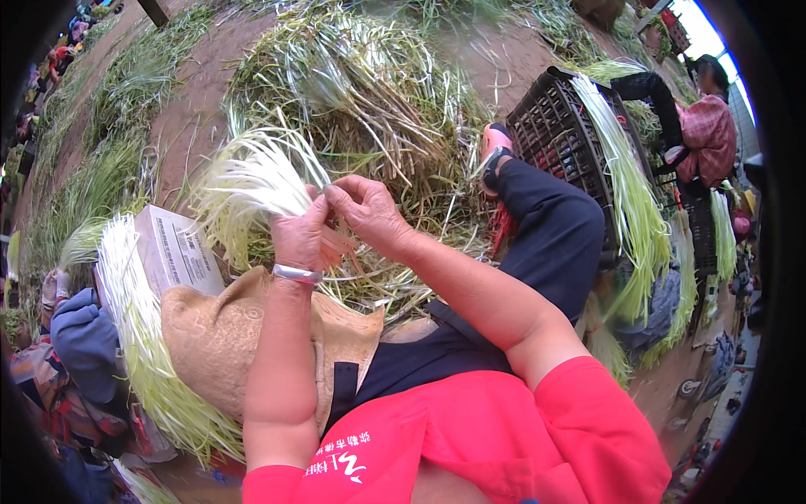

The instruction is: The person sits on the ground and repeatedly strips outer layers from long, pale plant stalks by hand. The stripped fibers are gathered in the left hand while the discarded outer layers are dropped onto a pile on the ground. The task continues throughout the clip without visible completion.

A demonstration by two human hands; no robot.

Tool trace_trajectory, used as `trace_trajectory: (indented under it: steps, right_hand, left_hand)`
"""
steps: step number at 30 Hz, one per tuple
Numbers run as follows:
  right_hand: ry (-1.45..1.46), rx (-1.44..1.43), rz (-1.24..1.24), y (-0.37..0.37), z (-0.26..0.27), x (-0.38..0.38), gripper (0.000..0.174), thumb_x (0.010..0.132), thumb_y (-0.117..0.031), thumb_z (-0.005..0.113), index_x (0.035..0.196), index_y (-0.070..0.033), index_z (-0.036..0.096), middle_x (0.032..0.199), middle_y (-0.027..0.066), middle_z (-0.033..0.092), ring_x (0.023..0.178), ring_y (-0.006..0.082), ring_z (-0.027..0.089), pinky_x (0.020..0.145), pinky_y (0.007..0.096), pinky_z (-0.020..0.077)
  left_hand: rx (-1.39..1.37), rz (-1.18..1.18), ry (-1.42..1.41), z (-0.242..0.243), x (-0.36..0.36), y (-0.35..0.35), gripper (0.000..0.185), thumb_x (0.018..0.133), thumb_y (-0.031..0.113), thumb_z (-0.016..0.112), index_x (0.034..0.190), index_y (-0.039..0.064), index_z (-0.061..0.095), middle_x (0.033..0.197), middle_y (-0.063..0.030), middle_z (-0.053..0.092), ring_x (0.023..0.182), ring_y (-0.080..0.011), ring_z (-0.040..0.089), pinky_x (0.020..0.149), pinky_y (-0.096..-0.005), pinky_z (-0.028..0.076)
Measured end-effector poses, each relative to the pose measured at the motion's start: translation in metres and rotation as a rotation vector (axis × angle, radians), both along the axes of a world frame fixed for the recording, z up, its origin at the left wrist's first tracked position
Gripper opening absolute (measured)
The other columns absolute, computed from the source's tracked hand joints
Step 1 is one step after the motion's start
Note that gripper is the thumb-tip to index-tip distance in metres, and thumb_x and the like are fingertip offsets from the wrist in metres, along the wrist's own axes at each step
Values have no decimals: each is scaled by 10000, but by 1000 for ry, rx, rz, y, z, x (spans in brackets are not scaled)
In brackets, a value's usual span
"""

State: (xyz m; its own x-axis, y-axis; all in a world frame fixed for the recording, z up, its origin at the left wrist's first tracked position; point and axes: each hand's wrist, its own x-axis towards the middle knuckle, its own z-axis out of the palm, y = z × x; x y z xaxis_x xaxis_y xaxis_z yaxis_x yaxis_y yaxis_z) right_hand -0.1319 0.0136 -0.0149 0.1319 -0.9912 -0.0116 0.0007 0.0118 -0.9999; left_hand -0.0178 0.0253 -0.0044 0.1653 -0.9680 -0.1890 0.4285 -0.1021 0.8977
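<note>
My left hand (298,234) grips a loose bunch of blanched, chive-like stalks (252,173), white along the stems and pale yellow at the drooping tips. Its wrist wears a silver bracelet. At the left thumb, my right hand (373,211) pinches a thin stalk between thumb and forefinger; the exact pinch point is partly hidden. Both hands are above a heap of green and dried leaf trimmings (384,113) on the ground. A tan cloth (220,340) covers my left knee, just below the left hand.
On my left, long pale stalks (129,302) drape over a printed white box (173,249). A dark plastic crate (554,138) on my right carries another bundle (620,164). A person (705,132) sits beyond it; another person's blue-clad arm (85,340) is at left.
</note>
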Motion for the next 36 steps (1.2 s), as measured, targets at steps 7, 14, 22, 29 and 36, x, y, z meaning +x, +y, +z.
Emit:
trace_trajectory:
  steps: [7,14,22,29,36]
  right_hand:
    - [-339,-56,-376,-19,10,-18,120,868,-154,460,835,-45,500,758,29,573,666,88,533,636,224,440]
    - [-265,-419,-592,-101,129,-148,166,860,-202,465,751,-76,475,552,4,497,425,79,428,411,219,384]
    - [-821,124,-106,-116,137,-158,173,895,-192,375,798,-53,411,563,-3,424,455,65,337,414,193,282]
    - [-1027,521,-49,-94,59,-75,171,897,-206,368,810,-67,419,557,-23,395,426,60,295,406,203,245]
    - [-899,545,223,-109,38,-25,211,901,-213,338,971,-48,451,675,18,483,526,85,427,461,222,341]
  left_hand:
    - [117,-23,-23,-19,-5,3,223,721,8,628,895,44,493,756,-15,532,615,-100,522,532,-203,437]
    - [126,-87,-530,-64,4,-2,213,653,109,657,802,-21,578,703,-98,595,606,-161,572,597,-281,467]
    - [293,-307,-675,-58,0,4,178,645,77,633,808,17,596,684,-45,592,600,-88,558,466,-228,448]
    - [81,-439,24,-8,-3,12,291,736,126,644,977,53,497,932,-69,595,818,-154,583,558,-222,467]
    - [137,-462,171,-5,-12,13,305,744,118,634,1002,31,496,833,-59,591,735,-152,577,625,-254,482]
